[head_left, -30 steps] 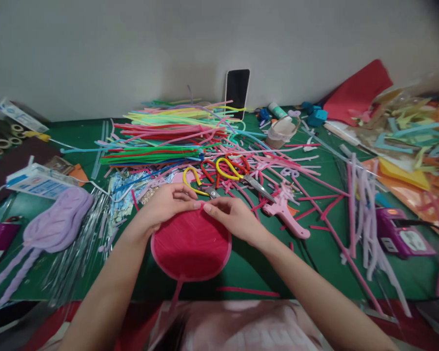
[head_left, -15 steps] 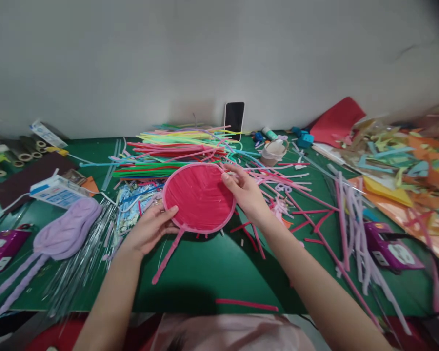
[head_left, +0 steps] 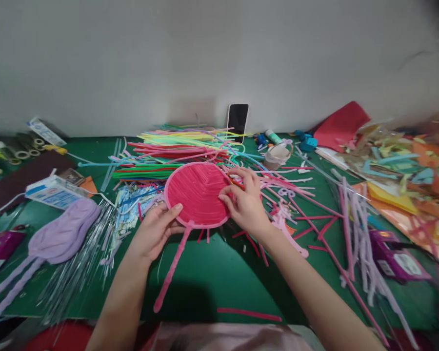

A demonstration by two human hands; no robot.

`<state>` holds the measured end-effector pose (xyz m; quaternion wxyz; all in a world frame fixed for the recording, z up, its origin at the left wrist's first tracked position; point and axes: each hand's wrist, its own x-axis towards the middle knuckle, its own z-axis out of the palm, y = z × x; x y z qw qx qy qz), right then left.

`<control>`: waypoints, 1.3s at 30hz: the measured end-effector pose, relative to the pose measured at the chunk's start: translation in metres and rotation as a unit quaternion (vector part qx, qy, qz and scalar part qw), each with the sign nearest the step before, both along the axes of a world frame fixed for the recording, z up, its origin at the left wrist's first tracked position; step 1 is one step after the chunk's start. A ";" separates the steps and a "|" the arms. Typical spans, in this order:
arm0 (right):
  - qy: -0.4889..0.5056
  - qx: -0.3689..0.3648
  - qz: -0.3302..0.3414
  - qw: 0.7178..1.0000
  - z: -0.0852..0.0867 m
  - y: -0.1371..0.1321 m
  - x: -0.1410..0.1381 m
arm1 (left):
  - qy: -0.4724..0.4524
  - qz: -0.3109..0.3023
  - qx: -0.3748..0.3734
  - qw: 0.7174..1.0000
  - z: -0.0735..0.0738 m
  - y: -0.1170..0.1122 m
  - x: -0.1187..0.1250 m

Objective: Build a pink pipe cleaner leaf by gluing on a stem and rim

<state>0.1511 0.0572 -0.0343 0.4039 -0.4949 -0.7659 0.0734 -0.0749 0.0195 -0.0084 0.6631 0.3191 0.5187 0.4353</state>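
we've got the pink woven disc (head_left: pixel 197 195) held up over the middle of the green table (head_left: pixel 212 278) | left hand (head_left: pixel 154 233) pinches its lower rim, right hand (head_left: pixel 246 202) grips the right rim | weave looks filled in — pink stem (head_left: pixel 171 270) dangles loose, stubs at the bottom edge untrimmed | pipe cleaner pile (head_left: pixel 175 146) along the back edge

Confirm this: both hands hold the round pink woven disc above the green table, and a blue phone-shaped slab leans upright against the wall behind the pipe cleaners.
Not quite. In the head view the phone leaning on the wall is black, not blue. The rest stands: left hand and right hand hold the pink disc above the green table.
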 end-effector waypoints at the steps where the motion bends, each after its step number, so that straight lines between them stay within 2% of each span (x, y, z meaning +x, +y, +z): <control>1: 0.003 0.000 -0.001 1.000 0.000 0.000 0.001 | -0.002 0.003 -0.001 1.000 -0.001 0.000 0.000; 7: 0.044 -0.004 -0.044 0.998 -0.002 -0.003 0.011 | -0.008 0.023 -0.010 1.000 -0.006 0.002 -0.003; 10: 0.069 -0.036 -0.028 0.997 -0.002 -0.005 0.008 | -0.005 0.026 -0.007 1.000 -0.006 0.001 -0.003; 12: 0.139 -0.072 -0.024 0.987 -0.001 -0.005 0.002 | -0.005 0.038 0.001 0.999 -0.006 0.001 0.000; 14: 0.278 -0.143 -0.016 0.950 0.001 -0.006 -0.007 | -0.014 0.061 0.017 0.998 -0.007 -0.001 0.006; 16: 0.408 -0.257 0.024 0.876 0.004 -0.007 -0.016 | -0.036 0.084 0.041 0.995 -0.009 -0.002 0.015; 18: 0.471 -0.362 0.075 0.801 0.007 -0.008 -0.023 | -0.061 0.091 0.068 0.992 -0.013 -0.004 0.023; 19: 0.486 -0.392 0.090 0.776 0.008 -0.008 -0.025 | -0.071 0.087 0.078 0.991 -0.015 -0.005 0.026; 22: 0.525 -0.405 0.095 0.742 0.008 -0.008 -0.028 | -0.071 0.059 0.080 0.993 -0.022 -0.009 0.030; 25: 0.531 -0.406 0.107 0.736 0.008 -0.008 -0.025 | -0.042 0.053 0.069 0.995 -0.028 -0.010 0.029; 28: 0.524 -0.381 0.132 0.750 0.012 -0.008 -0.024 | -0.018 0.075 0.074 0.994 -0.031 -0.009 0.030; 31: 0.527 -0.353 0.126 0.763 0.015 -0.008 -0.028 | 0.003 0.089 0.080 0.993 -0.029 -0.006 0.035; 36: 0.532 -0.311 0.099 0.781 0.014 -0.005 -0.039 | 0.040 0.073 0.074 0.994 -0.024 -0.002 0.045; 39: 0.538 -0.310 0.092 0.778 0.013 -0.004 -0.040 | 0.047 0.074 0.084 0.993 -0.021 -0.003 0.045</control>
